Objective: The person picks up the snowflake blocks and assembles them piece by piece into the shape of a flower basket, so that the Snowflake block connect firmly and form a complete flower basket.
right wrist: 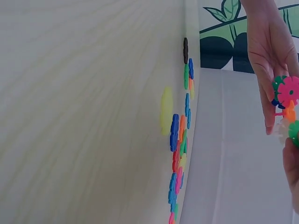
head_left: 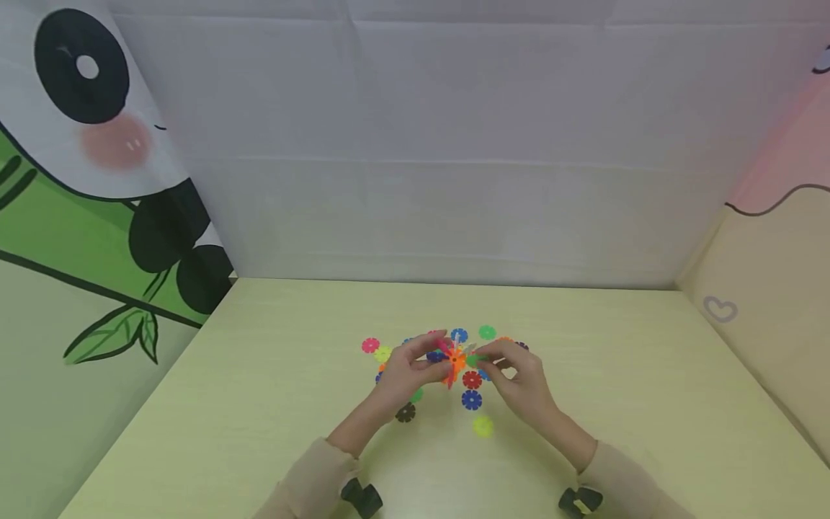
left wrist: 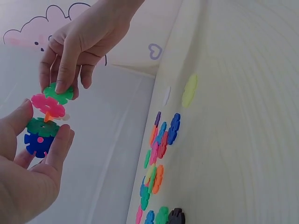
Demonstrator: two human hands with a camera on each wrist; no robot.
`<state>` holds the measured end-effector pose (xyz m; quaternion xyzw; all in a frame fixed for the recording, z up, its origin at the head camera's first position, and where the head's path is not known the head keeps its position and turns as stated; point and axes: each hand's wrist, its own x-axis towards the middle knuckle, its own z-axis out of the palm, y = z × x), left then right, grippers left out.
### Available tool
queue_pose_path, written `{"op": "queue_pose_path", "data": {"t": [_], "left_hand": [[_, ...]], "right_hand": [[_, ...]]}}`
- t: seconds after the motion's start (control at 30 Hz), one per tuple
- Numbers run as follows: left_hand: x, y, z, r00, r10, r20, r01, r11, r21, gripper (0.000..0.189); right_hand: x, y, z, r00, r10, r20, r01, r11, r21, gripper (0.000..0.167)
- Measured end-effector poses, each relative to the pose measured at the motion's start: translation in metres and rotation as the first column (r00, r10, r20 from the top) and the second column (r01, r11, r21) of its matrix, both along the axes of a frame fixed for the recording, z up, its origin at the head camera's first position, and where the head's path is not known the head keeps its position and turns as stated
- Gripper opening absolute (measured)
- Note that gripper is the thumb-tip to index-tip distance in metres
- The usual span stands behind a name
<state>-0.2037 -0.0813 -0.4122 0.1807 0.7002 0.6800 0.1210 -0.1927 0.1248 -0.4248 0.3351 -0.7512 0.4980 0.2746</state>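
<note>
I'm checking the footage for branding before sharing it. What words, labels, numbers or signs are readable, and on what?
No words, labels, brands or numbers can be read in any view.
The one sign: a heart outline, drawn on the right-hand wall.
Joined discs and loose discs: no readable lettering; any marking is too small.
Dark wrist devices: nothing legible.

One left hand [head_left: 413, 366], one right hand [head_left: 521, 376], two beige sleeves [head_left: 318, 477], one desk [head_left: 194, 432]. One joined multicoloured cluster of notched plastic discs [head_left: 456, 358], one green notched plastic disc [left wrist: 58, 93] at it. Loose: one black disc [head_left: 405, 412], one red disc [head_left: 472, 380], at least three yellow discs [head_left: 483, 427]; others overlap too much to count.
</note>
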Motion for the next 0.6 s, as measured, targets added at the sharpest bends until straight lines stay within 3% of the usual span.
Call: {"op": "queue_pose_path", "data": {"t": [0.37,0.6], "left_hand": [[0.005,0.008,0.003,0.997,0.066,-0.037,-0.065,0.998,0.017,0.062],[0.008,0.012,0.003,0.995,0.091,-0.051,-0.09,0.996,0.03,0.061]], "right_hand": [[0.002,-0.012,0.001,0.994,-0.107,-0.038,0.103,0.991,-0.083,0.024],[0.014,-0.02,0.018,0.996,-0.091,-0.003,0.09,0.984,-0.155,0.022]]}}
